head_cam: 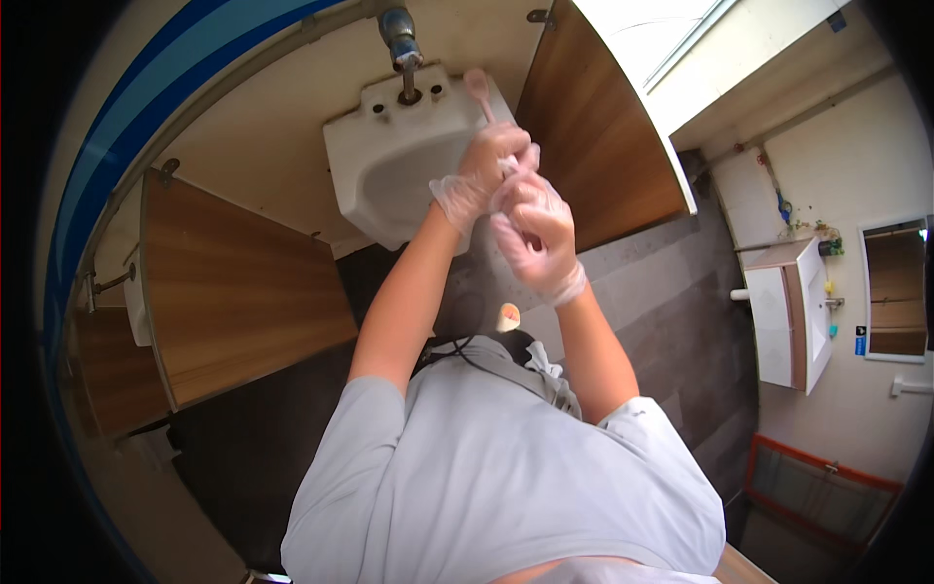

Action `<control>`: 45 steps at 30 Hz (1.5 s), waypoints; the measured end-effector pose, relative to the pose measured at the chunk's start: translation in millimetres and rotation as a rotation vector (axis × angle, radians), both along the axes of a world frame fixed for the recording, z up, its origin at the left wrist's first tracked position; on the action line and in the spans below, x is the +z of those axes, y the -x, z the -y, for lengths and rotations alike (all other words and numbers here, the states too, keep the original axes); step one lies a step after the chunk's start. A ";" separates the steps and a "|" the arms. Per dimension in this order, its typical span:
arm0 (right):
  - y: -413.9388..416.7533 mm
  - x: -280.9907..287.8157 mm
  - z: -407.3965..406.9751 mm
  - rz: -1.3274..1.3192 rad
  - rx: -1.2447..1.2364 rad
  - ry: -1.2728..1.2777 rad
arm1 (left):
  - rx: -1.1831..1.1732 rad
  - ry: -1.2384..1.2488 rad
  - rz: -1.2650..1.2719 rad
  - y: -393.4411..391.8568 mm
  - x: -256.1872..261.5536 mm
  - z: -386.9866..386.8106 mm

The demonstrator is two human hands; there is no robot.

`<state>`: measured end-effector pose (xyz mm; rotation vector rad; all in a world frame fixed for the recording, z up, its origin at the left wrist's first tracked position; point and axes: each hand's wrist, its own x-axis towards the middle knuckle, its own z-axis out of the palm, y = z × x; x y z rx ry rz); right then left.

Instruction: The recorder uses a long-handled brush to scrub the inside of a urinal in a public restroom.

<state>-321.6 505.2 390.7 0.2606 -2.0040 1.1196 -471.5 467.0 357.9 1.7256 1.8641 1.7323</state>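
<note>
My left hand [498, 164], in a thin clear plastic glove, is closed around the handle of a pink long-handled tool [477, 86]; its rounded head points away over the right rim of a white ceramic urinal [344, 157]. Just below and right of it is my right hand [536, 237], also gloved, with curled fingers against or very near the left. Whether it grips the lower handle is hidden. A small cream tube-like thing [507, 318] with an orange end shows below the hands, near my waist. A worn metal flush fitting [399, 36] rises behind the urinal.
Wood-pattern partitions stand left [241, 292] and right [606, 131] of the urinal. Grey tiles [642, 292] cover the floor. At the far right are a white washbasin cabinet [777, 321], a mirror [897, 288] and a red-framed panel [824, 485].
</note>
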 end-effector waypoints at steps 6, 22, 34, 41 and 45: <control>0.6 -0.3 -1.7 0.061 0.061 0.056 | 0.037 -0.064 -0.005 -7.1 -3.8 1.7; -107.4 16.0 19.3 0.307 0.160 -0.062 | 0.136 -0.190 -0.315 -78.9 -32.4 43.2; -34.5 -213.7 22.1 1.395 -0.096 1.142 | -0.002 0.902 -0.283 -26.6 -250.2 70.3; -6.8 -323.1 53.8 1.376 -0.015 1.309 | 0.045 1.194 -0.387 10.2 -319.6 96.7; -13.1 -325.5 66.5 1.325 -0.164 0.891 | 0.099 1.076 -0.269 -2.9 -329.5 97.9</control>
